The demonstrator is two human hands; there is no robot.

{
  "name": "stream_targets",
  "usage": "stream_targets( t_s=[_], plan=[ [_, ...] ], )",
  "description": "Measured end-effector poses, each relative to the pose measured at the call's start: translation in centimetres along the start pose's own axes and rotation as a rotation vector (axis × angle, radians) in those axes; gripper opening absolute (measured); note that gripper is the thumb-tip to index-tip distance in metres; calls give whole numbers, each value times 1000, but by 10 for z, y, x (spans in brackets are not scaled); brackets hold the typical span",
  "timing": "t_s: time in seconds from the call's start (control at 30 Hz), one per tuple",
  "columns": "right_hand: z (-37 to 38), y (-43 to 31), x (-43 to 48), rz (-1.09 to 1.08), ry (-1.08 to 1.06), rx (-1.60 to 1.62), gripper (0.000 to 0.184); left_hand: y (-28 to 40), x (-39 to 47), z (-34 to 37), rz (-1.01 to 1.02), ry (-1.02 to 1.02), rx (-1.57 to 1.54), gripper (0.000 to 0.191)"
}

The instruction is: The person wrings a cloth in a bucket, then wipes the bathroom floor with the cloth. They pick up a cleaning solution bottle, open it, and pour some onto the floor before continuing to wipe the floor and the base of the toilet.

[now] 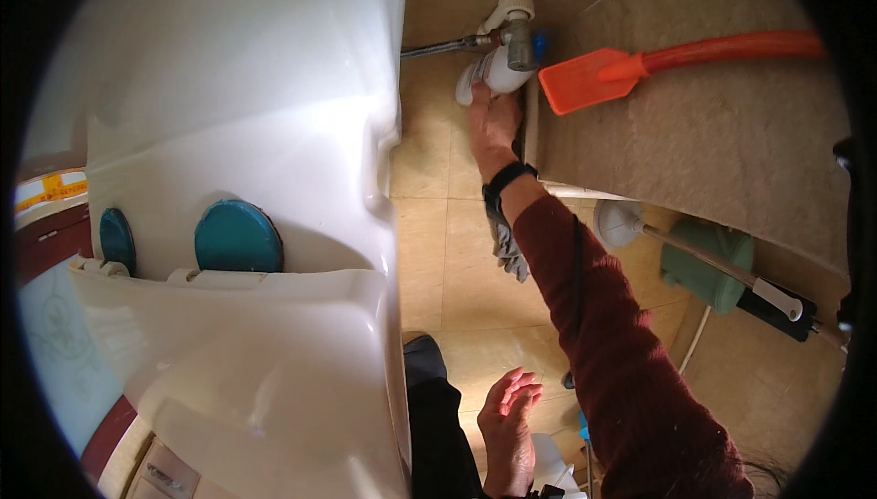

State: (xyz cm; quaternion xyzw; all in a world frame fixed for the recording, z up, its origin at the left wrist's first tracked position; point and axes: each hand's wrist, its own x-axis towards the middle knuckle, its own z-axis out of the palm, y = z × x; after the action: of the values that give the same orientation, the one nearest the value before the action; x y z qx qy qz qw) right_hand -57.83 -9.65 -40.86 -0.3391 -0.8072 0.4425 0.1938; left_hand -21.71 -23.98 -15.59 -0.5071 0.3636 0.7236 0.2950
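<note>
My right hand reaches to the wall and grips a white plastic bottle. The bottle lies tilted beneath a metal angle valve, which hides part of it. Lower down, my left hand is held palm up with its fingers loosely curled and nothing in them. Below my right wrist, partly covered by the forearm, is a crumpled grey cloth. An orange plastic tool with a flat blade and a long handle points toward the bottle from the right.
A white toilet with two teal round pads fills the left. A braided hose runs to the valve. At right are a plunger, a green plastic container and a tiled ledge. A dark shoe stands on the floor tiles.
</note>
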Motion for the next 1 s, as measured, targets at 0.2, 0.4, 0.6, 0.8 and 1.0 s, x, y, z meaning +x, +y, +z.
stream_targets(
  t_s=[0.2,0.4,0.6,0.8,1.0],
  plan=[
    [-32,9,-51,50,-151,178,45,13,-2,9,65,61,18,35],
    [-121,26,-135,-243,-531,50,34,32,4,8,236,131,220,62],
    [-236,18,-205,-391,-1035,-175,54,40,10,6,372,215,491,90],
    [-286,-15,-209,-458,-1470,-11,49,37,20,-7,606,94,739,74],
    [-274,-23,-183,-546,-1686,-9,52,37,16,-11,730,96,877,54]
  ],
)
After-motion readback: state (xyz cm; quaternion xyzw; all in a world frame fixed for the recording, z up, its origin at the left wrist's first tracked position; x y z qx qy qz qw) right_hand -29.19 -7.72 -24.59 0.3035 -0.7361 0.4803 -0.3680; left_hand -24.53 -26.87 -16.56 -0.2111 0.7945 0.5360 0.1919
